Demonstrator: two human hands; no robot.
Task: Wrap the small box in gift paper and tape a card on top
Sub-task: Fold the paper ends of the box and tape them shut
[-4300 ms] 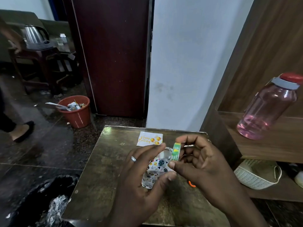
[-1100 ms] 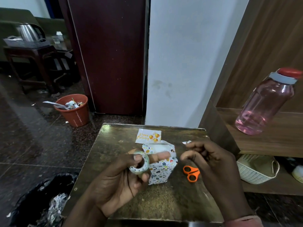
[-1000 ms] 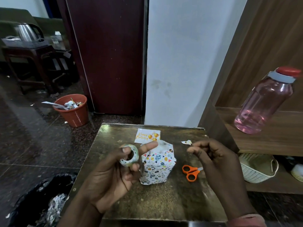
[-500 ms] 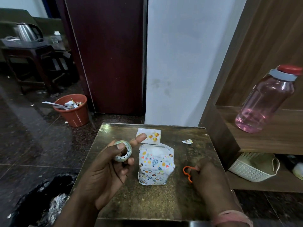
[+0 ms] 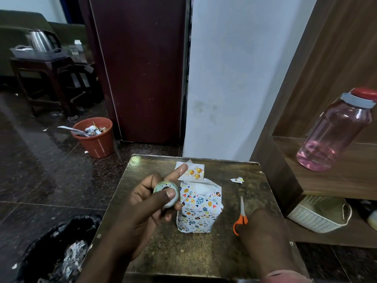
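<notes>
The small box (image 5: pixel 199 207), wrapped in white paper with coloured egg and heart prints, stands upright in the middle of the brown table (image 5: pixel 204 252); its top flaps are loosely folded. Just behind it lies the greeting card (image 5: pixel 194 173) with orange balloons. My left hand (image 5: pixel 142 209) is raised left of the box and pinches a small roll of tape (image 5: pixel 163 185) between thumb and fingers, index finger pointing up. My right hand (image 5: pixel 263 231) rests on the table right of the box, fingers at the orange handles of the scissors (image 5: pixel 242 211), whose blades point away from me.
A paper scrap (image 5: pixel 236 180) lies at the table's back right. A pink bottle (image 5: pixel 334 131) stands on the wooden shelf to the right, a white basket (image 5: pixel 318 215) below it. An orange waste bin (image 5: pixel 95 137) and a black-bagged bin (image 5: pixel 59 252) sit on the floor to the left.
My left hand lifted the tape roll off the box and moved left. My right hand dropped to the scissors and turned them so the blades point away.
</notes>
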